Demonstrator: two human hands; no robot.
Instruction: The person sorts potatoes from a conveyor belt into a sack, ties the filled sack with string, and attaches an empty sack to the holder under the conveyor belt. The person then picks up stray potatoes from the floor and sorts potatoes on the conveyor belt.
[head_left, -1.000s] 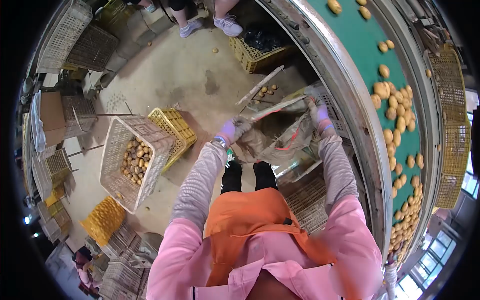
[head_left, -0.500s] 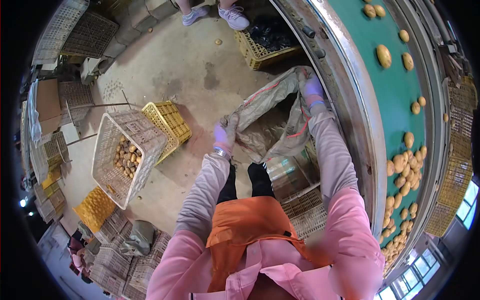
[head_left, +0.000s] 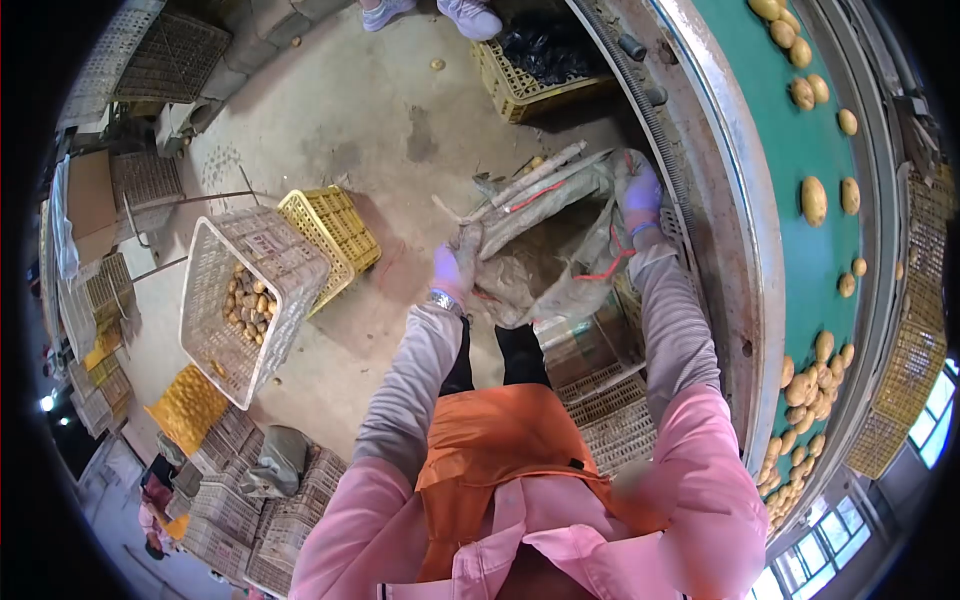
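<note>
A grey woven sack with red stripes hangs open-mouthed in front of my legs. My left hand, in a grey and purple glove, is closed on the left side of its rim. The right side of the rim is gripped by my right hand, close to the metal frame of the conveyor. Parts of the fingers are hidden by the cloth. Potatoes lie scattered and bunched on the green belt to the right.
A white crate with potatoes leans by a yellow crate on the left. Another yellow crate holds black plastic. Stacked crates and a filled yellow net bag are at lower left. A person's shoes show at the top.
The sack has come away from the crates near the conveyor and its mouth has spread into a wide loop, both hands still holding it. Potatoes on the belt have shifted.
</note>
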